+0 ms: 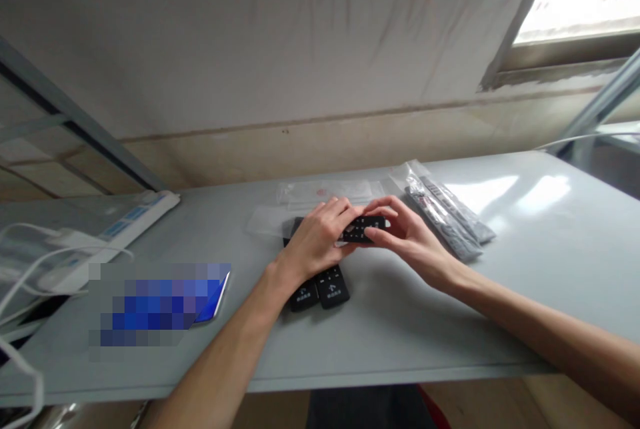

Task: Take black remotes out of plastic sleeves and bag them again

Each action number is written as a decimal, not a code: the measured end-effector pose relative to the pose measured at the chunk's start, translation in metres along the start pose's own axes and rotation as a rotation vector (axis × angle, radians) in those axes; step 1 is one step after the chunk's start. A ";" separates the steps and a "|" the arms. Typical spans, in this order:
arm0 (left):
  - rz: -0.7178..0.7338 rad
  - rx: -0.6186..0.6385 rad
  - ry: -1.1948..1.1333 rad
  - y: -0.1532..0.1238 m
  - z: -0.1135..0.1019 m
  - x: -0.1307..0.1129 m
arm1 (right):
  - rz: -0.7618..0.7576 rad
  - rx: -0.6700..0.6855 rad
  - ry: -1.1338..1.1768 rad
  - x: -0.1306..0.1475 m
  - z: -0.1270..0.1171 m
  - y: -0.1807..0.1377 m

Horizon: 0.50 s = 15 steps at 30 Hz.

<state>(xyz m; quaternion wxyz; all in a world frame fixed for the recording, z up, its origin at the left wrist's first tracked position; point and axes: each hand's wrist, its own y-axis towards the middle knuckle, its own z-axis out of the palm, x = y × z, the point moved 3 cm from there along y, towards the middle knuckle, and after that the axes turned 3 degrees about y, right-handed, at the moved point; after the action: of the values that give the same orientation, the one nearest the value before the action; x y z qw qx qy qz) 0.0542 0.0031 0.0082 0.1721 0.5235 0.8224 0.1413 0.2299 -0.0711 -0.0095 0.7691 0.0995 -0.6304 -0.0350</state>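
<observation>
Both my hands meet over the middle of a grey table (525, 269). My left hand (320, 236) and my right hand (405, 232) are closed together on one black remote control (364, 228), held a little above the tabletop with its buttons showing. Under my left hand two more black remotes (320, 289) lie side by side flat on the table, their near ends poking out toward me. Part of them is hidden by my left wrist.
Bagged remotes in clear plastic (445, 212) lie right of my hands. Empty clear bags (325, 190) sit behind them. A phone with a blurred screen (213, 299) lies at the left, beside white cables (30, 269) and a white power strip (135, 216). A wall stands close behind.
</observation>
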 end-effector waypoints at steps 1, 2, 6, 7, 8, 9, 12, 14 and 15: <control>0.015 -0.011 -0.005 0.000 -0.002 -0.001 | -0.003 -0.066 0.029 0.000 -0.005 0.001; 0.013 -0.023 -0.001 0.000 -0.004 -0.001 | -0.006 -0.143 0.055 0.001 -0.011 0.003; -0.101 -0.017 0.084 -0.001 -0.009 0.009 | -0.036 -0.424 0.106 0.007 -0.039 0.010; -0.142 -0.010 0.107 -0.002 -0.009 0.012 | -0.050 -0.461 0.122 0.009 -0.044 0.012; -0.180 -0.004 0.126 -0.003 -0.009 0.014 | -0.062 -0.486 0.137 0.011 -0.049 0.013; -0.215 -0.002 0.140 -0.003 -0.008 0.015 | -0.070 -0.501 0.152 0.012 -0.051 0.014; -0.298 0.016 0.145 -0.003 -0.007 0.015 | -0.070 -0.500 0.171 0.012 -0.053 0.015; -0.336 0.038 0.152 -0.002 -0.007 0.013 | -0.066 -0.475 0.170 0.011 -0.050 0.014; -0.350 0.048 0.161 -0.001 -0.007 0.011 | -0.066 -0.461 0.168 0.010 -0.048 0.013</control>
<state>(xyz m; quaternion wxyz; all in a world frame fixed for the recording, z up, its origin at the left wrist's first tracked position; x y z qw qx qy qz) 0.0458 0.0127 0.0127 0.1152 0.3634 0.9152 0.1308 0.2777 -0.0547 -0.0058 0.8196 -0.0552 -0.5360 -0.1947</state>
